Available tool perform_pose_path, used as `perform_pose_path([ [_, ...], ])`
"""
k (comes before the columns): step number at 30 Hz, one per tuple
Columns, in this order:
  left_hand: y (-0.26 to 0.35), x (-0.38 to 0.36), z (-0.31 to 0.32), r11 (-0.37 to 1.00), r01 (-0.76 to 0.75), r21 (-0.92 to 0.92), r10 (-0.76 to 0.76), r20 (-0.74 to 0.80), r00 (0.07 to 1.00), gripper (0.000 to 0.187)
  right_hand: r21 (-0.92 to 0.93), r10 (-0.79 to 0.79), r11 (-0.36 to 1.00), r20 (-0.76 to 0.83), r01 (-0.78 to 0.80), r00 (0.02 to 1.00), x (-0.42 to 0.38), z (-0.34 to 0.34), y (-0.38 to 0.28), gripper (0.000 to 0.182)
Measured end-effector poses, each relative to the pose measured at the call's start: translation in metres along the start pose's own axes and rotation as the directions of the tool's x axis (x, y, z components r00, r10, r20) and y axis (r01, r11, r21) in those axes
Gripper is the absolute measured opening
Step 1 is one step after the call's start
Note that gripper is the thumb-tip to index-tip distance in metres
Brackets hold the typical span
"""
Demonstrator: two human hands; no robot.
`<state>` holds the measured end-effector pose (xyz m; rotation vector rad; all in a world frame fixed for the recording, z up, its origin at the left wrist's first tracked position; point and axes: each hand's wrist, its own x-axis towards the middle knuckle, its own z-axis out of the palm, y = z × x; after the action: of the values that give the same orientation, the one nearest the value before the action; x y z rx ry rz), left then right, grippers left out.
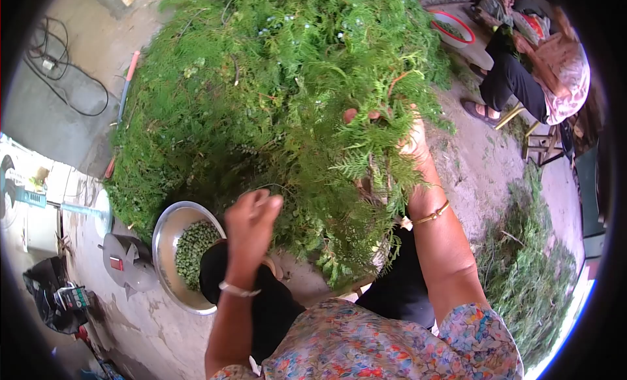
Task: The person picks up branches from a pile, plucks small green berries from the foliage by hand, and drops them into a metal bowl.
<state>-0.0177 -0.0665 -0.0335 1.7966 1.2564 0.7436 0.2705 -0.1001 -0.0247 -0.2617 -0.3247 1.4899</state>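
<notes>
My right hand (411,135) is wrapped round a leafy green branch (366,151), its fingertips showing through the foliage. The branch hangs down over my lap in front of the big heap of green sprigs (196,106). My left hand (253,217) is raised left of the branch, fingers curled and pressed together; whether anything small is between them I cannot make out. Below and left of that hand, a metal basin (166,249) leans by my knee, holding many small green cones (194,249).
A seated person (535,86) is at the upper right, near a red-rimmed basin (467,29). More cut branches (529,269) lie at the lower right. A grey bag (134,262), a fan (103,212) and a black cable (85,73) are on the left.
</notes>
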Motion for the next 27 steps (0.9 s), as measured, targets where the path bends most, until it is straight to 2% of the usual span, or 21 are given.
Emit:
perform_pose_path([
  [1,-0.002,0.004,0.023,0.991,0.087,-0.100,-0.092,-0.047,0.995,0.050,0.001,0.009,1.000,0.009,-0.009,1.000,0.000,-0.003,0.002,0.052],
  [2,-0.012,0.010,0.042,0.936,0.259,-0.237,-0.277,-0.046,0.960,0.058,0.095,-0.012,0.995,0.054,0.007,0.998,0.002,-0.008,0.002,0.054],
  [3,-0.037,0.022,0.052,0.936,0.253,-0.243,-0.275,-0.061,0.959,0.058,0.188,-0.037,0.982,0.098,0.018,0.995,0.004,-0.010,0.001,0.057],
  [4,-0.063,0.036,0.064,0.596,0.488,-0.637,-0.517,0.160,0.841,0.063,0.268,0.037,0.963,-0.014,-0.032,0.999,0.004,-0.005,-0.003,0.055],
  [5,-0.075,0.044,0.068,0.061,0.599,-0.798,-0.575,0.463,0.675,0.067,0.266,0.042,0.963,-0.003,-0.039,0.999,0.002,-0.002,-0.003,0.055],
  [6,-0.071,0.046,0.071,0.063,0.592,-0.804,-0.573,0.456,0.681,0.067,0.269,0.015,0.963,0.013,-0.018,1.000,-0.001,0.000,-0.001,0.055],
  [8,-0.058,0.048,0.082,-0.056,0.472,-0.880,-0.160,0.474,0.866,0.059,0.210,-0.023,0.977,-0.047,0.033,0.999,0.004,-0.020,-0.006,0.053],
  [9,-0.057,0.050,0.082,-0.056,0.469,-0.881,-0.156,0.472,0.868,0.059,0.207,-0.024,0.978,-0.043,0.032,0.999,-0.001,-0.010,-0.007,0.053],
  [11,-0.052,0.053,0.081,0.138,0.412,-0.901,-0.277,0.364,0.889,0.042,0.028,-0.083,0.995,-0.251,0.093,0.964,-0.018,0.018,-0.005,0.053],
  [12,-0.035,0.053,0.073,0.233,0.390,-0.891,-0.238,0.337,0.911,0.029,0.013,-0.111,0.993,-0.211,0.117,0.971,-0.019,0.010,-0.006,0.053],
  [13,-0.027,0.051,0.066,0.238,0.382,-0.893,-0.231,0.330,0.915,0.029,0.013,-0.114,0.993,-0.201,0.119,0.973,-0.022,0.008,-0.008,0.053],
  [15,-0.013,0.048,0.054,0.382,0.294,-0.876,-0.078,0.286,0.955,0.025,0.023,-0.098,0.994,-0.238,0.107,0.966,-0.030,0.005,-0.013,0.053],
  [16,-0.003,0.042,0.048,0.449,0.244,-0.859,-0.028,0.260,0.965,0.026,-0.582,-0.300,0.799,-0.168,0.151,0.939,-0.033,-0.008,-0.016,0.054],
  [17,-0.003,0.037,0.044,0.454,0.234,-0.860,-0.019,0.253,0.967,0.026,-0.582,-0.304,0.797,-0.157,0.161,0.940,-0.039,-0.017,-0.017,0.054],
  [19,-0.008,0.024,0.038,0.320,0.397,-0.861,0.012,0.422,0.906,0.033,-0.203,-0.130,0.973,-0.066,0.114,0.989,-0.049,-0.013,-0.013,0.054],
  [20,-0.013,0.016,0.042,0.171,0.451,-0.876,-0.104,0.439,0.892,0.044,-0.249,-0.240,0.947,-0.127,0.203,0.963,-0.056,0.002,-0.003,0.053],
  [21,-0.029,0.015,0.053,0.101,0.493,-0.864,-0.107,0.483,0.869,0.055,-0.258,-0.237,0.945,-0.115,0.201,0.965,-0.062,0.007,0.004,0.053],
  [23,-0.035,0.004,0.074,0.075,0.560,-0.825,-0.111,0.551,0.827,0.065,-0.442,-0.328,0.860,-0.100,0.254,0.939,-0.075,0.015,0.015,0.048],
  [24,-0.040,0.001,0.086,0.210,0.582,-0.786,-0.192,0.550,0.813,0.071,-0.452,-0.325,0.856,-0.093,0.251,0.941,-0.084,0.019,0.022,0.048],
  [25,-0.039,-0.003,0.096,0.220,0.589,-0.778,-0.144,0.571,0.808,0.070,-0.289,-0.323,0.910,-0.046,0.297,0.945,-0.093,0.024,0.030,0.045],
  [27,-0.029,-0.008,0.111,0.319,0.494,-0.809,-0.164,0.467,0.869,0.066,0.058,-0.335,0.941,0.045,0.332,0.941,-0.110,0.031,0.036,0.042],
])
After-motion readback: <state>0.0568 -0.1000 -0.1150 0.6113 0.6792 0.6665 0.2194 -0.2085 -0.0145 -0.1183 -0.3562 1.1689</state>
